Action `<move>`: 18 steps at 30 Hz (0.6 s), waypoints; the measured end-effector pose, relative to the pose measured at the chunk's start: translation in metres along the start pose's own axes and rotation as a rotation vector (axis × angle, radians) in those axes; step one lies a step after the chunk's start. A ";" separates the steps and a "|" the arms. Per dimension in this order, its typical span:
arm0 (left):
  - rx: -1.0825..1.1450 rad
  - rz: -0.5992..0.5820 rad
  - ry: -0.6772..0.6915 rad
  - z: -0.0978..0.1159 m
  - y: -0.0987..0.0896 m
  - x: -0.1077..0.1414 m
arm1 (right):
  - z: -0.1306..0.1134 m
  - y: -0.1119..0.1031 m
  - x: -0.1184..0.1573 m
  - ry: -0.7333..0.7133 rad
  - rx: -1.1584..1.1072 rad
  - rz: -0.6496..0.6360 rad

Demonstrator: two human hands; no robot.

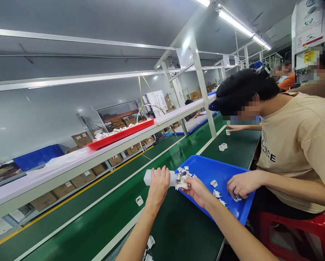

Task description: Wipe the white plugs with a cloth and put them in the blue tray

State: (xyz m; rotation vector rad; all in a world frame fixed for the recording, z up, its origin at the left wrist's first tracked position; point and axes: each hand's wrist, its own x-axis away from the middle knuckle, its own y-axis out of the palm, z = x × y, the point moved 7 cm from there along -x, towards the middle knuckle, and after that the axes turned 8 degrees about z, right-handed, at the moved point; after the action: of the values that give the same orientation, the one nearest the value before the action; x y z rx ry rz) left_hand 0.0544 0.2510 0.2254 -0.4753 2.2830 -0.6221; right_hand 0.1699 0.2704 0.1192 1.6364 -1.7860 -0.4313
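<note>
My left hand (pixel 158 186) is wrapped round a translucent white plastic bottle (pixel 147 177), tilted onto its side with its metal neck pointing right. Against that neck, my right hand (pixel 197 190) pinches a crumpled white cloth (pixel 180 185). Both hands are above the near left edge of a blue tray (pixel 206 167). Small white plastic parts, some with prongs like plugs, lie in the tray, including a loose one (pixel 213 183). Part of the heap behind the cloth is hidden by my right hand.
A co-worker (pixel 293 145) sits at the right, one hand (pixel 241 185) inside the tray. A single white part (pixel 139 201) lies on the green belt (pixel 119 214). The shelf (pixel 70 165) on the left bears a red tray (pixel 121 135) of white parts.
</note>
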 end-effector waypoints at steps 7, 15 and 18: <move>0.006 -0.007 -0.008 -0.002 0.007 0.002 | 0.001 0.001 0.000 0.003 -0.005 0.001; 0.033 -0.034 -0.020 0.000 0.016 0.006 | 0.004 -0.001 -0.001 0.012 -0.005 0.008; 0.058 -0.041 -0.021 0.002 0.020 0.008 | 0.004 -0.001 -0.001 0.011 -0.009 0.011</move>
State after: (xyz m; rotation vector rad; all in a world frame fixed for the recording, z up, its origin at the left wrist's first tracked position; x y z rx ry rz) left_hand 0.0472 0.2629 0.2086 -0.4995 2.2335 -0.6990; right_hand 0.1679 0.2708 0.1148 1.6192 -1.7816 -0.4240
